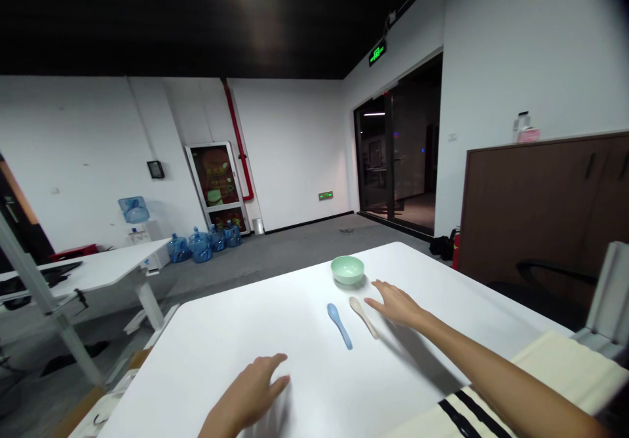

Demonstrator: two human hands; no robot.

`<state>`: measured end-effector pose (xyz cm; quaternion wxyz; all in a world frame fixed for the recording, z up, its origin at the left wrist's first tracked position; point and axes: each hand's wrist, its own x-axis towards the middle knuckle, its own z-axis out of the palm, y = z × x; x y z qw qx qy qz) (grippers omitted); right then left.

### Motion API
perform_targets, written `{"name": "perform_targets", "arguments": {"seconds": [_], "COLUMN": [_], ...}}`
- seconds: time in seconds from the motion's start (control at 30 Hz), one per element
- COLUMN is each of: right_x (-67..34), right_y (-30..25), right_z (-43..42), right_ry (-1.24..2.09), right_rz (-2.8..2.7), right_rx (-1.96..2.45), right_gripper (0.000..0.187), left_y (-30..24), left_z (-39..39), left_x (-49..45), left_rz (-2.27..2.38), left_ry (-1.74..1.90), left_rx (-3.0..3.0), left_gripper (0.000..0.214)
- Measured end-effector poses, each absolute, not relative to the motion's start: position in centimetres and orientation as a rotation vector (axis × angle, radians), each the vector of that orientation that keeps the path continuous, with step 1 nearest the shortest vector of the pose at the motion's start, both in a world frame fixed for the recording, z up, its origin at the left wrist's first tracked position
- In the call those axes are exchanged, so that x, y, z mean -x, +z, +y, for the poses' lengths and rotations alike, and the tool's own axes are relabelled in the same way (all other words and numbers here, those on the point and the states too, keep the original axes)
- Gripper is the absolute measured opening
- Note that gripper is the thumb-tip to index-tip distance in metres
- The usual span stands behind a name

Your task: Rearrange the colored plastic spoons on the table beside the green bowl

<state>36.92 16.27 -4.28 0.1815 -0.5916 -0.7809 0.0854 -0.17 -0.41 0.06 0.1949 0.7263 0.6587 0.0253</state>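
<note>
On the white table [236, 333] a pale green bowl [347, 270] stands near the far edge. In front of it lie a blue spoon [339, 325] and a beige spoon [363, 316], side by side. My right hand [396, 305] reaches out flat over the table, fingers stretched, just right of the beige spoon and holding nothing. Resting palm down near the front edge is my left hand [253, 391], its fingers spread and nothing in it.
A cream cloth with dark stripes [555, 372] covers the table's front right corner. A second white desk [93, 269] stands to the left, with blue water jugs [201, 244] on the floor behind. At right are a brown cabinet [545, 209] and a black chair [545, 287].
</note>
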Motion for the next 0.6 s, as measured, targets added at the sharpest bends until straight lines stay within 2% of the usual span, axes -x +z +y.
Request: {"name": "perform_targets", "arguments": {"seconds": [0.33, 0.6], "right_x": [-36.9, -34.7], "right_y": [-3.8, -1.4], "right_z": [15.8, 16.0], "right_ry": [0.273, 0.239], "right_rz": [-2.178, -2.199], "right_rx": [1.650, 1.642], "right_gripper": [0.069, 0.045], "left_y": [-0.5, -0.1], "left_z": [-0.1, -0.3], "left_x": [0.5, 0.4], "left_rz": [1.852, 1.838], "left_ry": [0.071, 0.075], "left_rx": [-2.031, -2.056], "left_gripper": [0.059, 0.058]}}
